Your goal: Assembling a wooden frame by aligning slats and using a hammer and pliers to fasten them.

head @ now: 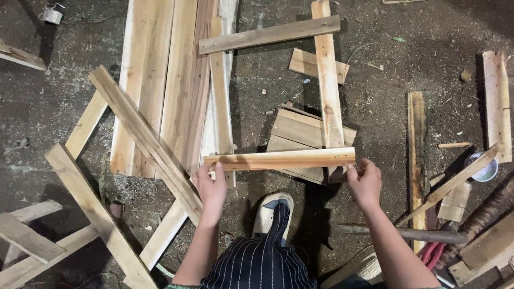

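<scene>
A short wooden slat [279,159] lies crosswise over the near ends of two upright slats [328,78] [221,96] of a rough rectangular frame on the floor. My left hand [210,189] grips the slat's left end and my right hand [363,179] grips its right end. A second cross slat [269,34] spans the frame's far end. My shoe [272,213] stands just below the held slat.
Long planks [162,71] lie stacked to the left of the frame. Another slat frame [101,201] lies at the lower left. Short boards [301,135] sit under the frame. Loose strips [417,146], a small bowl [484,169] and a metal bar [400,232] are on the right.
</scene>
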